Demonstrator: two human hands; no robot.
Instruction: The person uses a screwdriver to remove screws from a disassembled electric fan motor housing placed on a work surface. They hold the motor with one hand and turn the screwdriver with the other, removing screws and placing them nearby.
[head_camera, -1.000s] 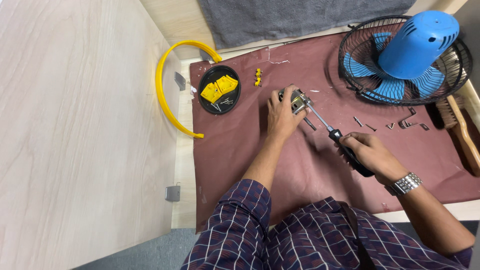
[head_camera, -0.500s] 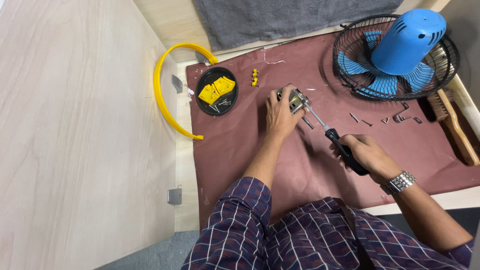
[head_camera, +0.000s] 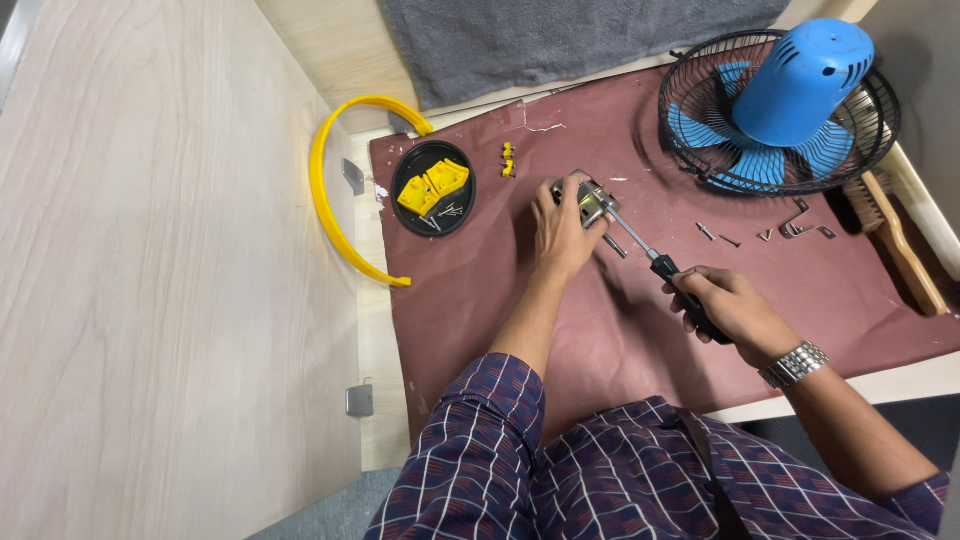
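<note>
R hand (head_camera: 722, 305) w/ screwdriver (head_camera: 655, 265) drew slightly nearer.

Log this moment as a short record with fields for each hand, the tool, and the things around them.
left hand: presses a small metal part onto the maroon mat
right hand: grips a black-handled screwdriver, tip at the metal part
behind: blue fan lying face down in its black grille
left of hands: black dish with yellow pieces, yellow ring
right edge: wooden brush, loose screws
</note>
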